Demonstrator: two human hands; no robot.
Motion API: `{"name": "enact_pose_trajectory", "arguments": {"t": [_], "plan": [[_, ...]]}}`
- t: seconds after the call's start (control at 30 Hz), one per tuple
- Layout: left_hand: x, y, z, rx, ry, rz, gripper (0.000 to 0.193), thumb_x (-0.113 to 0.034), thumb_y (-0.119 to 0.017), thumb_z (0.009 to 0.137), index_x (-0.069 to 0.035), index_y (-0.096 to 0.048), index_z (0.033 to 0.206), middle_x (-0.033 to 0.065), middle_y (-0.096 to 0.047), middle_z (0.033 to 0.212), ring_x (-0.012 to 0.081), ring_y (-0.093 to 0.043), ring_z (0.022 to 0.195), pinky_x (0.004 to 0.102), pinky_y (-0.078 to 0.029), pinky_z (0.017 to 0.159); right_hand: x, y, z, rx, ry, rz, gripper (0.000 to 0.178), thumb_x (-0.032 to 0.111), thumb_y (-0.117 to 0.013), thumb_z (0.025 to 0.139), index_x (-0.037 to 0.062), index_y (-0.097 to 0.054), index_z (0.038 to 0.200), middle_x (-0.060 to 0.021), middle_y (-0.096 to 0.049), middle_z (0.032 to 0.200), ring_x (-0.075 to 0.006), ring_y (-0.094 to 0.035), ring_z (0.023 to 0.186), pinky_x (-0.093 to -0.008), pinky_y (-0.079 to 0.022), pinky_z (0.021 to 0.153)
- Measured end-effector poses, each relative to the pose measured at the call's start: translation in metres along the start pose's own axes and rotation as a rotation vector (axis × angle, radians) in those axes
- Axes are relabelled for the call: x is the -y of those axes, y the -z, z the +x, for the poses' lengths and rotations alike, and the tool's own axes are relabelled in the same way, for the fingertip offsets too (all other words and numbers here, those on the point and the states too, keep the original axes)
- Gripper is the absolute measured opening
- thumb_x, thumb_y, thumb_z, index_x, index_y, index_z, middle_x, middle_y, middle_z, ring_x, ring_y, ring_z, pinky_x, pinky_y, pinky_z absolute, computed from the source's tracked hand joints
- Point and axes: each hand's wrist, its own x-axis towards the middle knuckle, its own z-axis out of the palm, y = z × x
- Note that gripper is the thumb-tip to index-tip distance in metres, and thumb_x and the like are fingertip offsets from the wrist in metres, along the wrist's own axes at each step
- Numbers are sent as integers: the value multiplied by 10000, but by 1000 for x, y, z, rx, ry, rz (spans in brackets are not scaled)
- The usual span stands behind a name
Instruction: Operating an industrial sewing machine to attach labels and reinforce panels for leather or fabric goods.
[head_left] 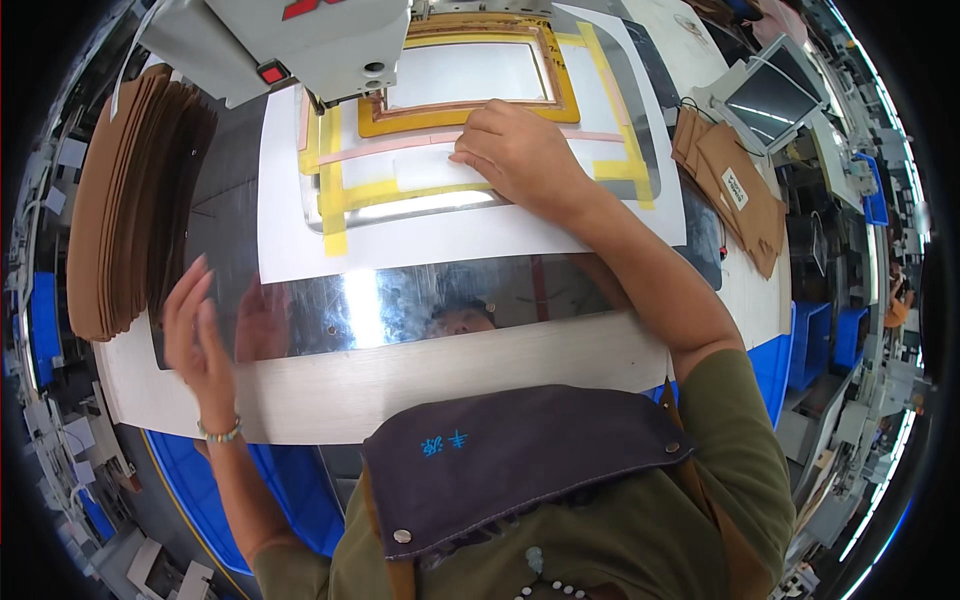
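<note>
My right grip (pixel 525 160) reaches over the near edge of the yellow frame (pixel 420 122), its fingers bent; I cannot tell whether they pinch anything or merely rest there. The frame lies at the far middle of the desk (pixel 500 372), over a white sheet (pixel 285 225). A pink strip (pixel 390 148) runs left to right on the frame's near side, passing under my grip, and bands of yellow tape (pixel 332 205) lie around it. My left grip (pixel 200 345) is at the near left, fingers extended and parted, holding nothing, near a stack of brown pieces (pixel 115 210). A shiny dark plate (pixel 575 295) shows on the sheet's near side. A white machine head (pixel 290 50) stands at the far left; more brown pieces (pixel 755 215) lie at the right, near a screen (pixel 770 97).
</note>
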Motion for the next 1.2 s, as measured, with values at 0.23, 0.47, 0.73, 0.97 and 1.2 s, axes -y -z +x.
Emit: {"name": "enact_pose_trajectory", "arguments": {"t": [0.23, 0.47, 0.73, 0.97, 1.2], "plan": [[-33, -96, 97, 385, -321, 97, 406, -181, -682, 1050, -40, -693, 1431, 142, -602, 1577, 366, -496, 1508, 476, -412, 1233, -16, 28, 20, 99, -144, 189, 194, 236, -799, 949, 47, -830, 917, -83, -770, 912, -267, -717, 896, -397, -577, 799], [-21, -145, 130, 471, -480, 219, 533, -331, -622, 1074, -4, -610, 1494, 208, -488, 1656, 411, -364, 1583, 528, -272, 1304, -61, 55, 66, 304, -218, 49, 201, 187, -703, 1038, -7, -729, 993, -123, -738, 913, -287, -674, 821, -408, -527, 768], [-24, -145, 130, 546, -418, 228, 640, -394, -534, 1086, 21, -513, 1573, 277, -397, 1700, 449, -297, 1611, 534, -215, 1318, -73, 14, 89, 661, -407, 181, 152, 194, -702, 973, 60, -767, 941, -112, -757, 863, -297, -720, 827, -426, -548, 773], [-25, -142, 132, 559, -421, 225, 650, -437, -518, 1089, 32, -543, 1538, 284, -382, 1708, 452, -298, 1610, 544, -210, 1319, -63, -6, 102, 587, -369, 253, 245, 248, -777, 964, 31, -730, 861, -103, -725, 767, -253, -665, 710, -403, -512, 704], [-30, -144, 133, 576, -389, 241, 633, -429, -553, 1072, 25, -571, 1514, 276, -381, 1709, 447, -289, 1612, 546, -205, 1313, -61, -3, 100, 597, -398, 277, 240, 253, -774, 975, 35, -728, 884, -60, -696, 729, -201, -628, 679, -378, -491, 675]]}}
